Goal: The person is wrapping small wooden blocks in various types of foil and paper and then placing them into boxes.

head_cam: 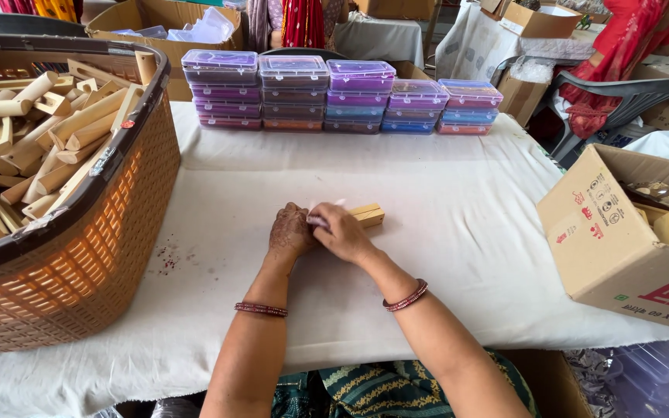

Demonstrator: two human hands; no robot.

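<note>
Seated person at a table [458, 255] covered with a white cloth, seen from above. The left hand [289, 231] and right hand [340, 232] meet near the middle of the table, touching each other; between them they hold a small wooden block [368, 214], whose pale end projects to the right of the right hand and rests on the cloth. A thin whitish piece [320, 219] shows between the fingers; what it is cannot be told. Both grips are narrow, fingers curled on the block. Each wrist carries a dark red bangle [261, 310]. At the left, a large brown woven basket [79, 255] stands on the table, filled with similar wooden pieces [32, 139]. At the far edge, stacks of clear-lidded plastic boxes [334, 97] in purple, blue and orange stand in a row. At the right, beside the table, an open cardboard carton [613, 248] holds more wooden parts.
</note>
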